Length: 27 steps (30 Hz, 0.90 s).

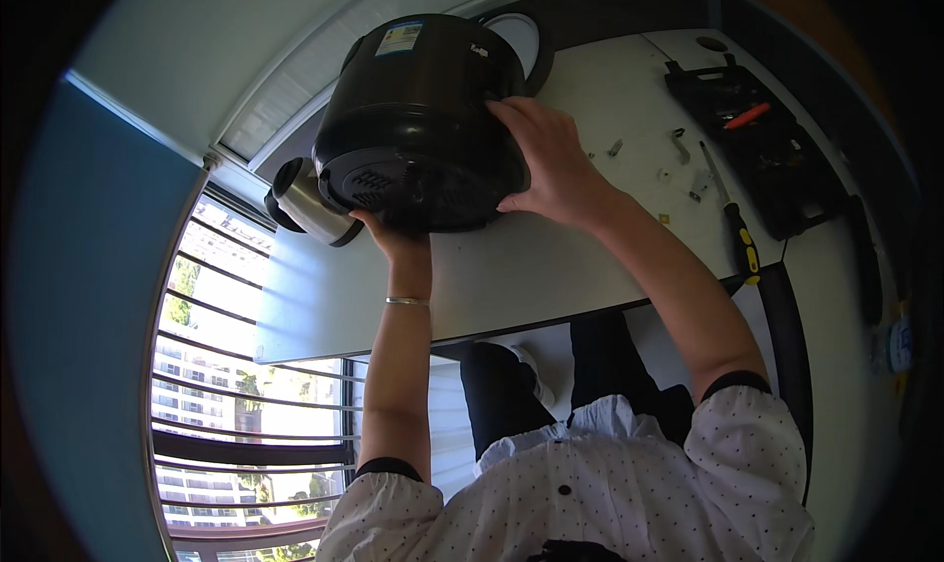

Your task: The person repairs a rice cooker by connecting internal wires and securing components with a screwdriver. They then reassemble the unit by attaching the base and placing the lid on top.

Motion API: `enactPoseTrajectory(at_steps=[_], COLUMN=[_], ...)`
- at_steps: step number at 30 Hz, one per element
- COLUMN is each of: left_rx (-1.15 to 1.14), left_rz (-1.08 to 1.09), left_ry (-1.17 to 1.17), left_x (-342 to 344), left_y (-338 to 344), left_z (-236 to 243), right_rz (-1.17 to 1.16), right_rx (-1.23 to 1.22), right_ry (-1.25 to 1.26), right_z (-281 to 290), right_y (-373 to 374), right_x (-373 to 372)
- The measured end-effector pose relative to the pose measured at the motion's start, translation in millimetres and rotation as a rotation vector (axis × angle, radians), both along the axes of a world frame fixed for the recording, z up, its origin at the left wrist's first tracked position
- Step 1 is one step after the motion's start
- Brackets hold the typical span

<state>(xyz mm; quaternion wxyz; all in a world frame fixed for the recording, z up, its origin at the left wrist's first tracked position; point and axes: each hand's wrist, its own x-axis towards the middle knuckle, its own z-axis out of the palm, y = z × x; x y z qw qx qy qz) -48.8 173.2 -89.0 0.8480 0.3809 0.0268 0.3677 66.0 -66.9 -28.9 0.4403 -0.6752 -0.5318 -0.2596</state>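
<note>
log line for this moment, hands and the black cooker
left hand: under cooker base | right hand: flat on side | black cooker: tipped on white table | screwdriver: lying apart

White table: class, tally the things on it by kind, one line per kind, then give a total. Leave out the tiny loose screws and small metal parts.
Black cooker: 1
Steel kettle: 1
Black tool case: 1
Screwdriver: 1
Total: 4
</note>
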Motion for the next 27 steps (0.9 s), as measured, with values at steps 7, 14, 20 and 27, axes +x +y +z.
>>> enactPoseTrajectory(at_steps=[7, 14, 20, 27], left_rx=[0.053, 0.008, -0.016, -0.015], left_rz=[-0.01, -0.036, 0.035, 0.068], left_ry=[0.018, 0.057, 0.172, 0.176], left_x=[0, -3, -3, -2], left_y=[-7, -4, -18, -31], left_z=[2, 0, 6, 14], right_rz=[0.055, -0.013, -0.206, -0.067], right_rx=[-0.034, -0.026, 0.048, 0.049], right_ry=[0.032, 0.066, -0.057, 0.09], right_z=[10, 17, 21, 24], right_y=[2, 8, 21, 23], right_x=[8, 5, -1, -1])
